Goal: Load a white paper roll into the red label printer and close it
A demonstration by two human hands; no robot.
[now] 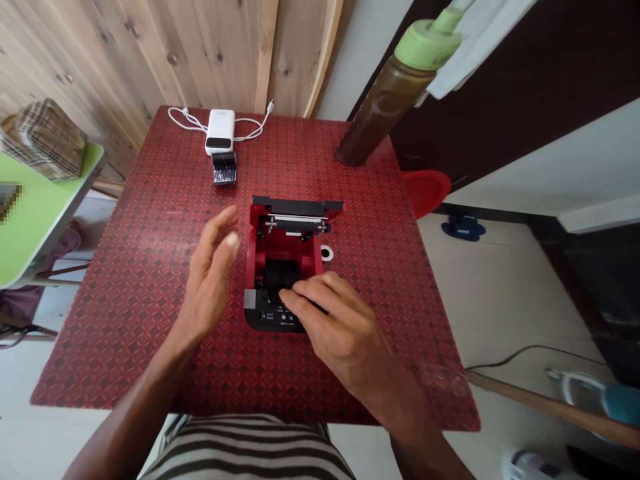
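Observation:
A red and black machine that looks like a small label printer point(253, 257) stands on the table with its lid point(297, 207) raised. Inside its red bay lies a black roll point(281, 273). My right hand point(335, 313) reaches over the front right of the machine, thumb and fingers closed together at the roll's near side. Whatever they pinch is mostly hidden; a bit of black shows beneath the fingers. To the left of the machine, my left hand point(210, 273) hovers open, fingers apart and holding nothing. A white ring-shaped piece point(327, 253) lies against the machine's right side.
Toward the back of the red patterned table point(150, 287) lie a white power bank point(220, 127) with a white cable and a shiny black strip point(225, 170). A tall brown bottle point(385, 100) with a green cap stands back right. A green table point(45, 220) is at left.

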